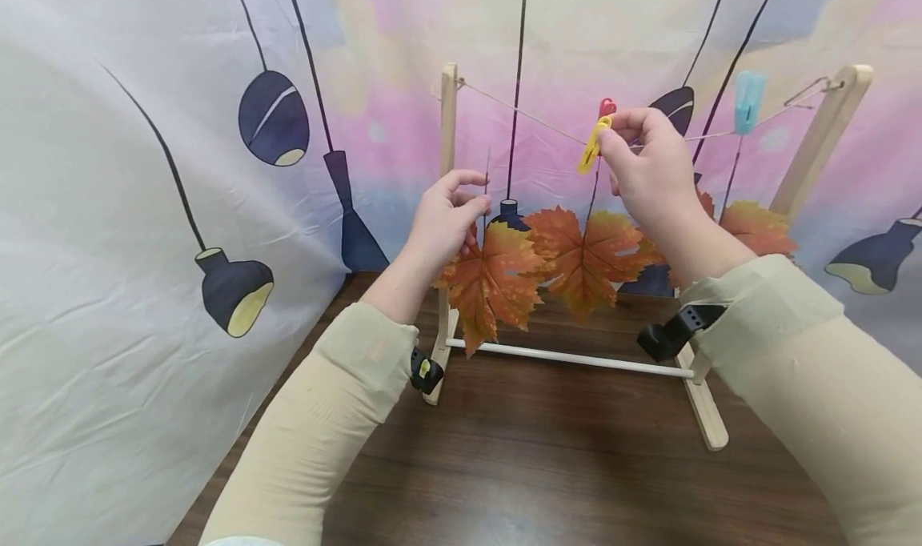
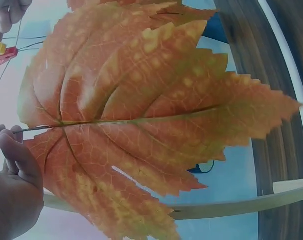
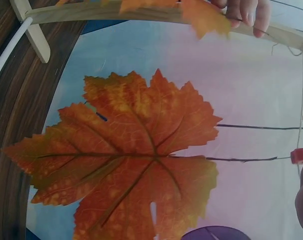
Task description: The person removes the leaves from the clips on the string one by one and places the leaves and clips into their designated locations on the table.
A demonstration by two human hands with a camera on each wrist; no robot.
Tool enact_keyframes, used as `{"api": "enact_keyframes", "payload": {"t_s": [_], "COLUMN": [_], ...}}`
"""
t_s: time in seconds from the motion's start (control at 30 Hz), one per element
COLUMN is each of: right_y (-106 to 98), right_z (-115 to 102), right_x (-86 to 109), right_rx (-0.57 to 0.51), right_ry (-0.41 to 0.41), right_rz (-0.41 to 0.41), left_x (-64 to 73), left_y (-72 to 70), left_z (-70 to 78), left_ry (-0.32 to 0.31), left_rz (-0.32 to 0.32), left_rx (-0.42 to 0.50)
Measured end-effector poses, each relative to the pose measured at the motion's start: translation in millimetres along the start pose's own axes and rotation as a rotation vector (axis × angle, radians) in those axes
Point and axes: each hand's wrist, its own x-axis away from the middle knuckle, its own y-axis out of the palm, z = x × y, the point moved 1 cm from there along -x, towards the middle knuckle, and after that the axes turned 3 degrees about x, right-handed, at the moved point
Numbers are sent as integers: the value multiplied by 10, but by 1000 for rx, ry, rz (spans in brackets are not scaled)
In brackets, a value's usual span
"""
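My left hand (image 1: 450, 214) pinches the thin dark stem of an orange leaf (image 1: 497, 278), which hangs below the fingers; the left wrist view shows that leaf (image 2: 141, 100) large. Higher up and to the right, my right hand (image 1: 651, 166) holds a yellow clothespin (image 1: 594, 147) between thumb and fingers, by the string (image 1: 529, 115). Just behind it a red clothespin (image 1: 607, 106) grips the string. Beneath the red clothespin hangs a second orange leaf (image 1: 587, 262) by its stem, seen whole in the right wrist view (image 3: 136, 150).
The string runs between two wooden posts, left (image 1: 448, 122) and right (image 1: 824, 142), joined low down by a white rod (image 1: 569, 359). A light blue clothespin (image 1: 749, 102) holds another leaf (image 1: 756, 226) at right. The stand rests on a dark wooden table (image 1: 504, 450) before a printed cloth.
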Motion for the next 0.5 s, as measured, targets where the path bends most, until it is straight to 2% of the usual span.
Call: {"api": "enact_keyframes", "payload": {"t_s": [0.23,0.5], "right_y": [-13,-56], "right_z": [95,154], "right_x": [35,83], "right_rx": [43,94], "right_ry": [27,44], "right_rz": [7,15], "left_x": [25,29], "left_y": [-33,-32], "left_z": [-66,-134], "left_ry": [-16,-19], "left_rz": [15,-3], "left_rx": [-8,-37]}}
